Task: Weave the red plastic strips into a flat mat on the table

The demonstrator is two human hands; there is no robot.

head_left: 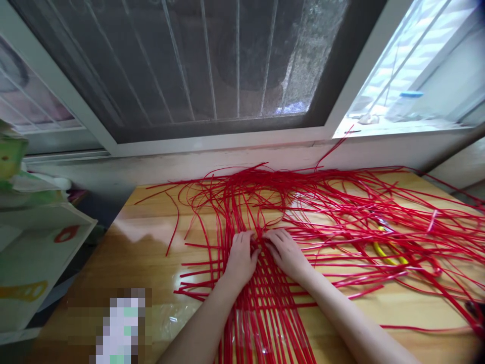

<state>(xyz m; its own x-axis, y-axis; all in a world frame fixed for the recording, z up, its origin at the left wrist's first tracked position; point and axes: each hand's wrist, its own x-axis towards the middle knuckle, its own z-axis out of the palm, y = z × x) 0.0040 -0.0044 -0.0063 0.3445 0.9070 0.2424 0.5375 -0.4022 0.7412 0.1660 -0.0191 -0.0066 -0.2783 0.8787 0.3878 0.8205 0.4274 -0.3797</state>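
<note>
A lattice of red plastic strands (265, 290) lies on the wooden table, with lengthwise strands crossed by sideways ones. Clear tape covers part of it near the front edge. At the upper end of the woven part, my left hand (242, 255) closes its thumb and fingers around red strands. Close by on the right, my right hand (285, 252) bends its fingers over the same strands, with its fingertips partly hidden among them. Beyond both hands the loose strands bunch and curl toward the wall.
Loose red strands (364, 202) spread over the right of the wooden table (151, 222). Yellow-handled pliers or cutters (386, 253) lie under them. A pixelated pale object (121, 328) is at the front left. A window (212, 65) stands behind; a pale printed box (38, 263) is at left.
</note>
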